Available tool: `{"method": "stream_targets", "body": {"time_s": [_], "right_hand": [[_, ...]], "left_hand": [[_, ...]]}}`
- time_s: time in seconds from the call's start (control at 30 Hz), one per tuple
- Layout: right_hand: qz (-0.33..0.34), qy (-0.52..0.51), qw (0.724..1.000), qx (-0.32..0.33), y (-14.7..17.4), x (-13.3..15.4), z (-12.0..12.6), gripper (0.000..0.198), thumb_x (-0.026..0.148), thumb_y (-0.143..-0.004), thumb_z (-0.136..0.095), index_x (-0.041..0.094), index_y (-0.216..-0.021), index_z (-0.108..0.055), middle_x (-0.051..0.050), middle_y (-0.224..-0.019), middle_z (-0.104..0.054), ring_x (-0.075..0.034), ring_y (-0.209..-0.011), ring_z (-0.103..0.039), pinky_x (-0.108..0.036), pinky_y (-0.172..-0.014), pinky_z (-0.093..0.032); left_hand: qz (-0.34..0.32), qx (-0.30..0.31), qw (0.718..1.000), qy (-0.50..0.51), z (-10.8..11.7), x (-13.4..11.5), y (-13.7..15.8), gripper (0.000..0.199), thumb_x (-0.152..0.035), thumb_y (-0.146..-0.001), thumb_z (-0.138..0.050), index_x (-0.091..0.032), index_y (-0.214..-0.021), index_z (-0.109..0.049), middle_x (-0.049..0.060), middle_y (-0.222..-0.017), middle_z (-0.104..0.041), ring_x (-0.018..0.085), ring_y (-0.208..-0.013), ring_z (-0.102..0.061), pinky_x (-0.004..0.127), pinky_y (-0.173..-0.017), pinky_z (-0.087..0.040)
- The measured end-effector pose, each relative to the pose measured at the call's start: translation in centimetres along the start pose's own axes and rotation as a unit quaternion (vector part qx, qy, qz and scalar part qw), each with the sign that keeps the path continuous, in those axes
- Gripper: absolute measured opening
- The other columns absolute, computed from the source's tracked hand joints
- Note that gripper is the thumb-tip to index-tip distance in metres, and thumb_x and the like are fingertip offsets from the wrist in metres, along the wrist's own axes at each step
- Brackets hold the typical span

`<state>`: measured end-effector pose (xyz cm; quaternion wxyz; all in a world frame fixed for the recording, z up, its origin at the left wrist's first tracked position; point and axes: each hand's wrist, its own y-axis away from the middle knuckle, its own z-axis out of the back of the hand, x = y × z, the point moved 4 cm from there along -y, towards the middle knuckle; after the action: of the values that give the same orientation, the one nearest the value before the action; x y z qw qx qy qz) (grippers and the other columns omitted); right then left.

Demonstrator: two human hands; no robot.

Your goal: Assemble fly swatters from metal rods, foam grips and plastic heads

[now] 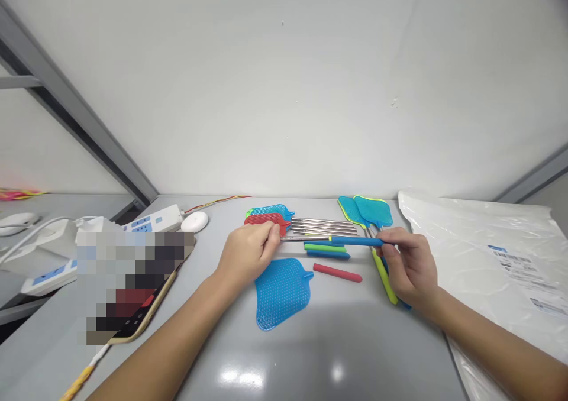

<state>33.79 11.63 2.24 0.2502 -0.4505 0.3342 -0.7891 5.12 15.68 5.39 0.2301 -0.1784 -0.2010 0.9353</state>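
Stretched between my hands is a metal rod with a blue handle. My left hand pinches the bare end of the rod, while the fingers of my right hand close on the tip of the handle. A blue fly swatter head lies just below my left hand. Behind that hand are a red swatter head and another blue one. Several metal rods lie side by side beyond the held piece. Loose on the table are a green handle, a blue handle and a red handle.
Two swatters with teal heads lie at the back, partly behind my right hand. A white plastic mailing bag covers the right side. To the left are a phone, a power strip and a round white device.
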Motion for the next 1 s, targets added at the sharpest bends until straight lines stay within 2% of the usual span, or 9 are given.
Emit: {"method": "stream_targets", "body": {"time_s": [0.47,0.57,0.83,1.0], "right_hand": [[0.025,-0.006,1.000,-0.009,0.0,0.3,0.0,0.019,0.017,-0.092,-0.047,0.026,-0.108,-0.050,-0.005,-0.086,-0.058,-0.021,-0.084,-0.062,-0.043,-0.072,-0.052],[0.048,0.002,0.999,-0.016,-0.1,0.7,0.0,0.022,0.015,-0.090,-0.050,0.026,-0.108,-0.050,-0.005,-0.086,-0.059,-0.022,-0.087,-0.062,-0.043,-0.073,-0.052],[0.089,0.008,0.996,0.025,-0.2,1.1,-0.2,0.035,0.005,-0.084,-0.054,0.027,-0.112,-0.050,-0.005,-0.095,-0.063,-0.020,-0.088,-0.064,-0.039,-0.074,-0.053],[0.129,0.039,0.987,0.092,-0.4,1.9,-0.8,0.037,0.005,-0.084,-0.056,0.028,-0.113,-0.052,-0.004,-0.092,-0.068,-0.019,-0.083,-0.066,-0.034,-0.070,-0.054]], "left_hand": [[-0.030,-0.016,0.999,0.011,-0.2,-0.5,0.3,0.036,-0.029,-0.095,-0.034,-0.020,-0.062,-0.042,-0.003,-0.053,-0.048,0.012,-0.050,-0.044,0.027,-0.053,-0.028],[-0.027,-0.021,0.999,0.012,-0.1,-0.6,0.3,0.036,-0.028,-0.095,-0.035,-0.020,-0.060,-0.041,-0.003,-0.051,-0.047,0.012,-0.048,-0.042,0.026,-0.053,-0.027],[-0.061,-0.048,0.997,-0.002,0.3,-0.5,0.4,0.036,-0.024,-0.094,-0.038,-0.020,-0.058,-0.040,-0.004,-0.049,-0.044,0.011,-0.046,-0.040,0.027,-0.052,-0.026],[-0.109,-0.066,0.992,-0.025,-0.2,-1.6,0.7,0.034,-0.023,-0.093,-0.040,-0.019,-0.059,-0.042,-0.004,-0.049,-0.044,0.011,-0.047,-0.040,0.028,-0.053,-0.027]]}}
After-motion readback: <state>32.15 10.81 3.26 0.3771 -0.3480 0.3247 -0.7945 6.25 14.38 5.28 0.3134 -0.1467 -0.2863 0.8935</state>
